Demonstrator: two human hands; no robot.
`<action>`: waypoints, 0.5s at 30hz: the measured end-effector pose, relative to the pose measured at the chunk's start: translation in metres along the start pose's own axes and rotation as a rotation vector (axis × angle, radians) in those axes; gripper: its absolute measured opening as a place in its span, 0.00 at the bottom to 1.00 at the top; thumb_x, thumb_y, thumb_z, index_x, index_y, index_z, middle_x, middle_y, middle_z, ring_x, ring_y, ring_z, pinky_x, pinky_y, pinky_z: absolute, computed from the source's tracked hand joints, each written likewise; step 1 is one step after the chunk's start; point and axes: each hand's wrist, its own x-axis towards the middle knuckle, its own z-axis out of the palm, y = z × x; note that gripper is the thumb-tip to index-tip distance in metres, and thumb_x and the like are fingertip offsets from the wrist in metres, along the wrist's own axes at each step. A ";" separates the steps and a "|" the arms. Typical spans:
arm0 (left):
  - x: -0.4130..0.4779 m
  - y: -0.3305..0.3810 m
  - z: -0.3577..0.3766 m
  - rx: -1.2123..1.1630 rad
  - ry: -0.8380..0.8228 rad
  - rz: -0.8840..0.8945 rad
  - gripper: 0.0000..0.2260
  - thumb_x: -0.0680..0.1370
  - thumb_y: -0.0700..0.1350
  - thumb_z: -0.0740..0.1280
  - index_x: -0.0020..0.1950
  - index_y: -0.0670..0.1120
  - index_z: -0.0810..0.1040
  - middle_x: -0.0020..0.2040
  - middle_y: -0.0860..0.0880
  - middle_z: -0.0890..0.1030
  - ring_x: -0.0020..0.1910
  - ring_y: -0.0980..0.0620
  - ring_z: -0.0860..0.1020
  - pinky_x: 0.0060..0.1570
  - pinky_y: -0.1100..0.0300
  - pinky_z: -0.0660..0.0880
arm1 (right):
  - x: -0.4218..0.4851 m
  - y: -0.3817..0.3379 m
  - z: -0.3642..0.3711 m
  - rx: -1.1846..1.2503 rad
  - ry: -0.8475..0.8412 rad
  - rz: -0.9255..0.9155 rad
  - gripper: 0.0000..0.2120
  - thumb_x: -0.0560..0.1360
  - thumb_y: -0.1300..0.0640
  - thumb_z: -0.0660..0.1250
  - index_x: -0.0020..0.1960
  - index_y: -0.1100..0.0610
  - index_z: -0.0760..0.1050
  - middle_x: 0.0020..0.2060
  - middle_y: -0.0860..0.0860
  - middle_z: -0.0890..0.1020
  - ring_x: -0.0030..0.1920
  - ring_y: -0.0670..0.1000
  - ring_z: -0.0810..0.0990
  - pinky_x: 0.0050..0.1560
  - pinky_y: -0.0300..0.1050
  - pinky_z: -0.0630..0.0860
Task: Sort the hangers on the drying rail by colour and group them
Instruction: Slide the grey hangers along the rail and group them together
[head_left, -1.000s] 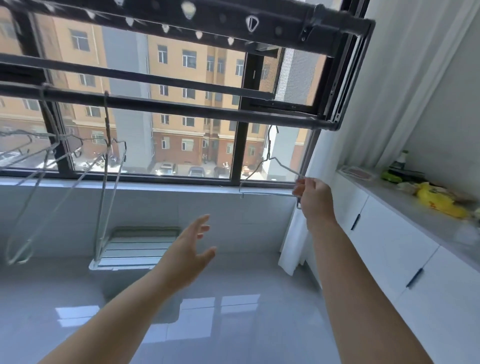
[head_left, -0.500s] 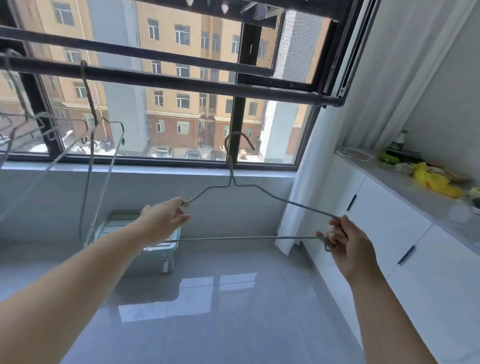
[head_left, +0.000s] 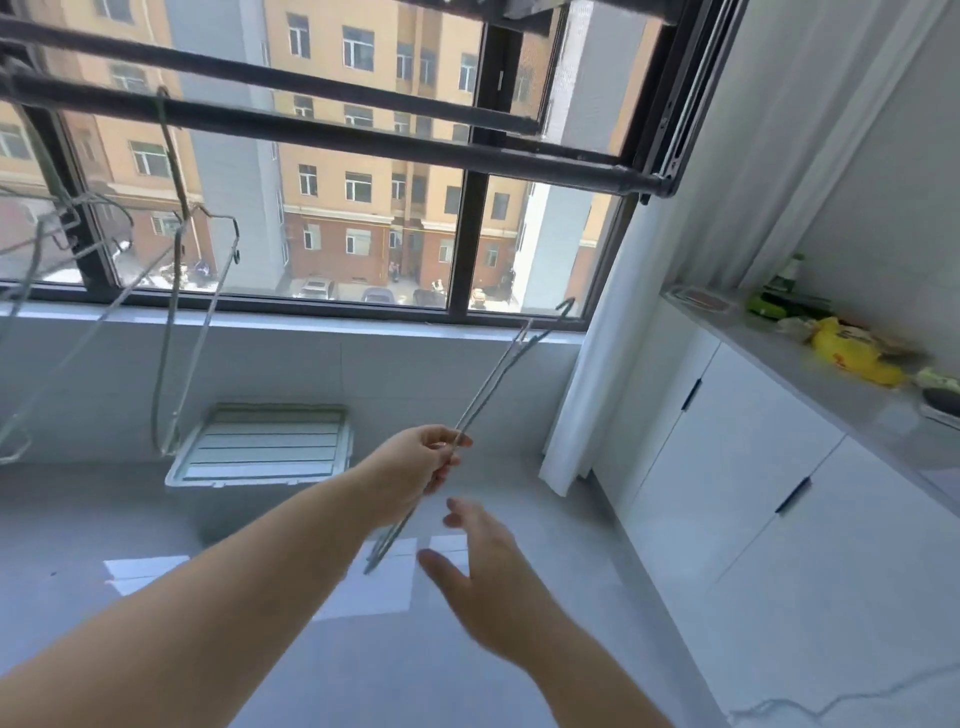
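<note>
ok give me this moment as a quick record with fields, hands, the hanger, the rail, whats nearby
left hand: pinching a wire hanger near one end
hanger in hand: off the rail, tilted, hook pointing up and right toward the window
right hand: open, empty, just below the hanger, not touching it
drying rail: dark bar across the window
hangers on rail: several wire ones at the left
floor: lidded bin under the window
right side: white cabinets
</note>
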 end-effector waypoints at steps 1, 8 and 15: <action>-0.001 0.008 0.010 -0.104 -0.007 -0.005 0.12 0.80 0.34 0.54 0.49 0.43 0.75 0.34 0.49 0.72 0.32 0.56 0.68 0.28 0.69 0.65 | -0.004 -0.005 0.007 0.047 -0.016 0.027 0.27 0.76 0.46 0.58 0.72 0.49 0.53 0.62 0.45 0.70 0.61 0.43 0.66 0.57 0.31 0.60; -0.006 0.068 0.048 -0.145 -0.145 0.120 0.06 0.77 0.39 0.62 0.48 0.48 0.77 0.42 0.52 0.81 0.40 0.57 0.76 0.41 0.63 0.66 | -0.014 0.008 -0.040 0.231 0.498 0.035 0.09 0.79 0.51 0.54 0.55 0.46 0.70 0.29 0.45 0.78 0.32 0.38 0.77 0.34 0.28 0.70; -0.003 0.096 0.075 0.053 -0.244 0.274 0.22 0.77 0.45 0.63 0.70 0.49 0.65 0.64 0.50 0.76 0.57 0.54 0.74 0.57 0.61 0.67 | 0.008 0.017 -0.113 0.293 0.817 0.055 0.13 0.80 0.57 0.53 0.42 0.52 0.73 0.33 0.45 0.77 0.36 0.49 0.79 0.36 0.40 0.74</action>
